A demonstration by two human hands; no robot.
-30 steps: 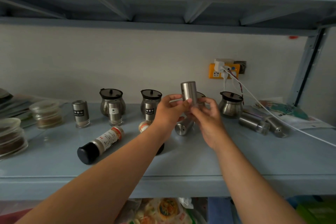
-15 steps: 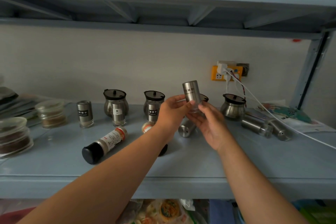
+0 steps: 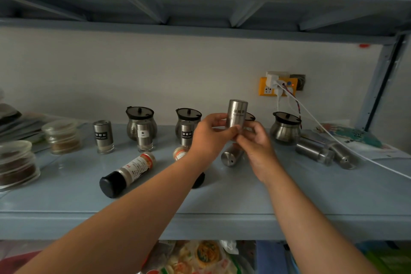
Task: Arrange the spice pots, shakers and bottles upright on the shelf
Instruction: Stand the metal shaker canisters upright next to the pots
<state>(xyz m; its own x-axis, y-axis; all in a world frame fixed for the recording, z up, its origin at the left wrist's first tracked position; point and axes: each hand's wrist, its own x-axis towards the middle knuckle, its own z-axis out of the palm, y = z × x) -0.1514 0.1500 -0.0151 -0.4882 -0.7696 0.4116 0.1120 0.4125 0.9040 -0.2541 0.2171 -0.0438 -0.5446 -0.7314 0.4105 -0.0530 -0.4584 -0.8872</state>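
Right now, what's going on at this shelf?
A person is tidying spice containers on a blue shelf. The left hand and right hand together hold a steel shaker upright above it. Three labelled shakers stand by the round pots at the back. A black-capped bottle and three plain shakers lie on their sides.

Works bare-armed, with both forearms uncovered from the lower edge of the view up to the wrists. Shows a left forearm [image 3: 133, 213] that looks broad close to the camera and tapers to a narrower wrist; shows the same shape in the right forearm [image 3: 311, 218]. Ends in a bare left hand [image 3: 210, 138] and a bare right hand [image 3: 259, 147], with rounded knuckles. Has a short, plain thumbnail [image 3: 237, 128] on the left hand. Looks smooth along both arms, with soft shadow on the undersides.
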